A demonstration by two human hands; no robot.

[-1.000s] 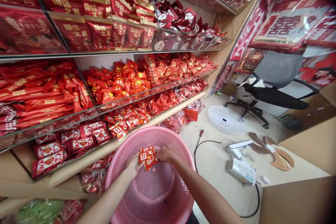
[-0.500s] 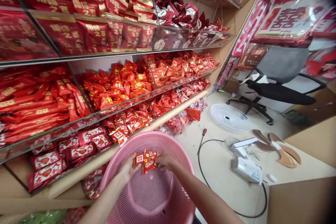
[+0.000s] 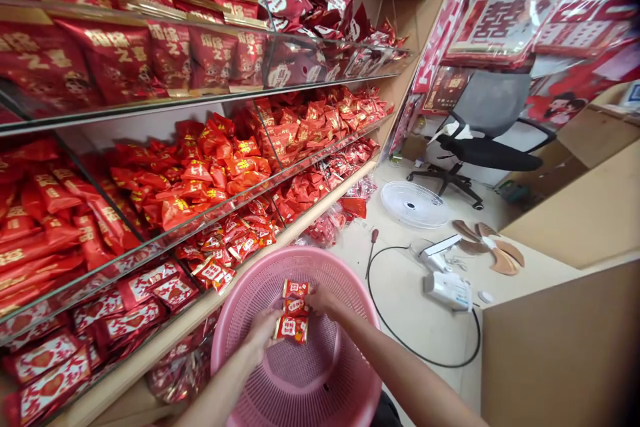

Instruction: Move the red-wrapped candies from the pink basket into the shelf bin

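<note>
Three small red snack packets (image 3: 295, 307) with white labels and gold edges are lined up in a column above the pink plastic basket (image 3: 235, 300). My left hand (image 3: 265, 335) is closed on their left side, around the lowest packets. On the right, the fingers of my right hand (image 3: 321, 300) pinch the edge of the upper and middle packets. The basket floor beneath shows its mesh and a small dark spot.
Glass-fronted shelves (image 3: 210, 210) full of red packets run along the left. Floor items include a black cable (image 3: 370, 280), a white fan cover (image 3: 415, 204), brown fan blades (image 3: 500, 253) and a white appliance part (image 3: 450, 290). An office chair (image 3: 493, 147) stands behind.
The bunched packets are now lined up in a column between my hands. My view has shifted, so the shelves and floor items appear further left.
</note>
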